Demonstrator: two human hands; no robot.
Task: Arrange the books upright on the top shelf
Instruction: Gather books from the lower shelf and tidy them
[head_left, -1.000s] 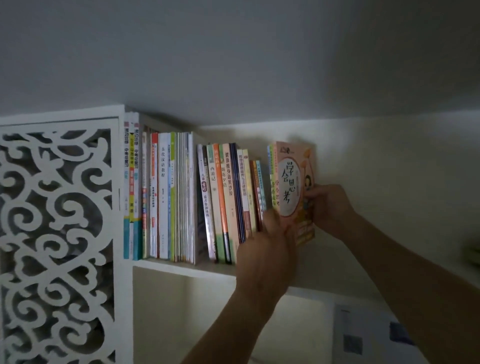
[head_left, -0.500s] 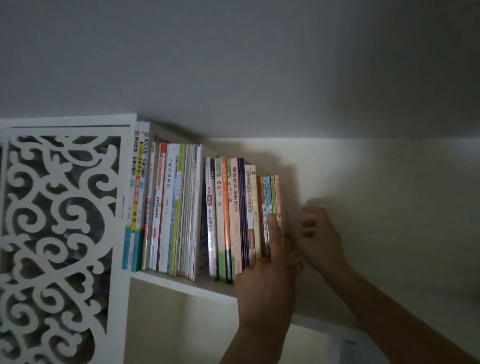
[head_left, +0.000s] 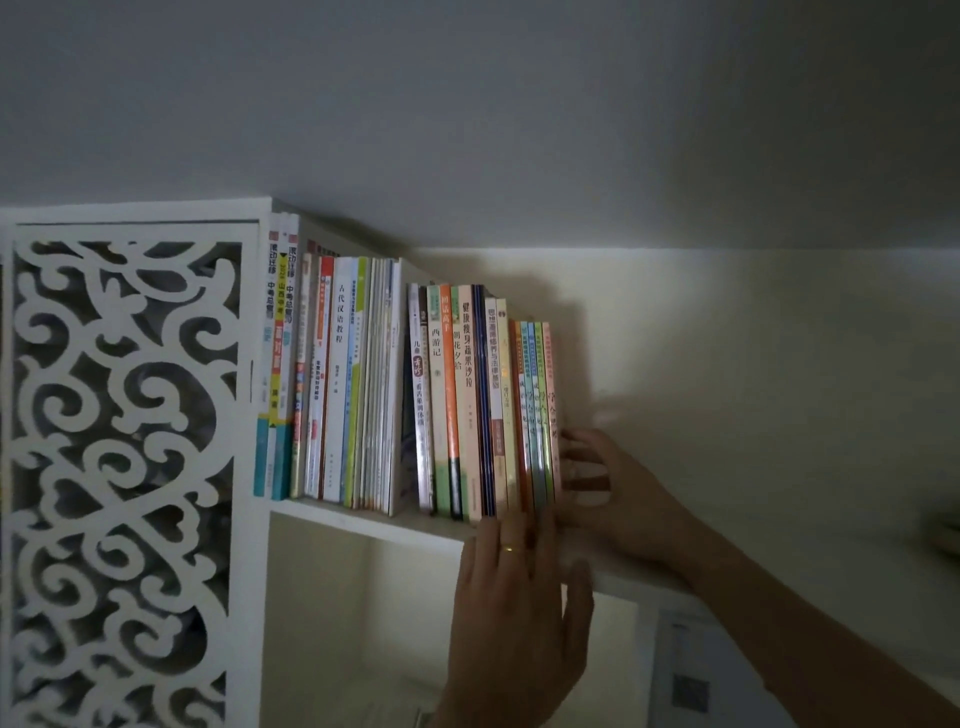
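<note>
With the books (head_left: 467, 400) standing upright on the top shelf (head_left: 363, 519), the left hand (head_left: 519, 613) is pressing spread fingers against the lower spines while the right hand (head_left: 613, 488), seemingly flat, is bracing the end; next, release gently.

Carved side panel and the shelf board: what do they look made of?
The carved side panel looks like white-painted wood or pressed board, possibly plastic: flat scrollwork cut clean through, matt finish. The shelf board looks like the same white material, with a smooth, square front edge. The dim light leaves the exact material open.
</note>
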